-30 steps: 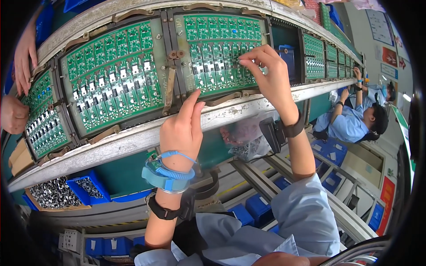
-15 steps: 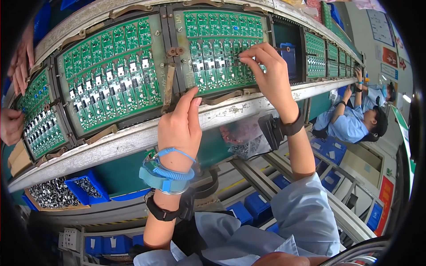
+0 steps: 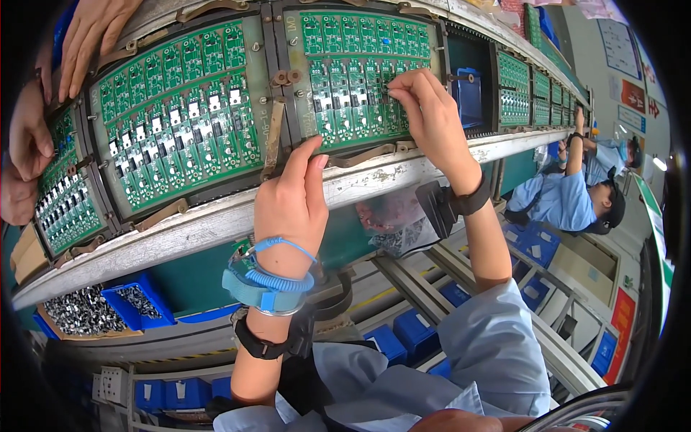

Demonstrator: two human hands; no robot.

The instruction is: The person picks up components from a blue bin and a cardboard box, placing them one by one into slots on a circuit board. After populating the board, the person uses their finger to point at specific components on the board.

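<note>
Head view. We see a long metal rail [image 3: 216,216] running from the lower left to the upper right, carrying framed panels of green circuit boards. Our right hand [image 3: 432,115] is raised to the right panel [image 3: 360,72]; its thumb and forefinger are pressed together at their tips on the boards near the panel's right edge, though what they pinch is too small to tell. Our left hand [image 3: 291,209] rests against the rail below that panel, fingers held together and pointing up, the fingertips touching the panel's lower left corner by a brown clip; it holds nothing that we can see. A blue coiled wrist strap [image 3: 270,284] circles the left wrist, with a black band below it; a black band [image 3: 453,205] sits on the right wrist. The left panel [image 3: 180,115] lies just beside the right panel, with another person's hands [image 3: 43,93] at the rail's upper left end. Below the rail's left end, a blue bin [image 3: 137,306] holds small dark parts. At the rail's far right end, a co-worker in blue [image 3: 576,194] reaches up to the rail.
</note>
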